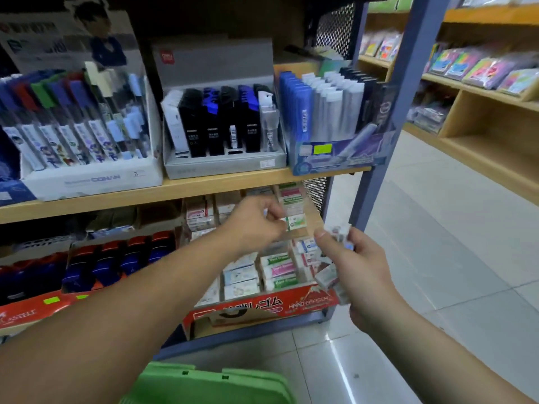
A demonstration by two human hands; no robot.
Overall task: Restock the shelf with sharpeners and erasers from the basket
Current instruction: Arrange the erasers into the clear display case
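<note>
The red box [262,312] is cardboard and open on top. It sits under a smooth wooden shelf [204,186]. It is packed with small flat blocks in pink, green and white paper wraps. Just above the box, the left hand [256,225] pinches one eraser [296,222], a little block in a white and green wrap. Its grip is closed on it. At the right end of the box, the right hand [358,272] has its grip curled round a bunch [335,233] of small boxy erasers. Below the box, on the shiny tile floor [437,228], is the green plastic basket [210,386].
</note>
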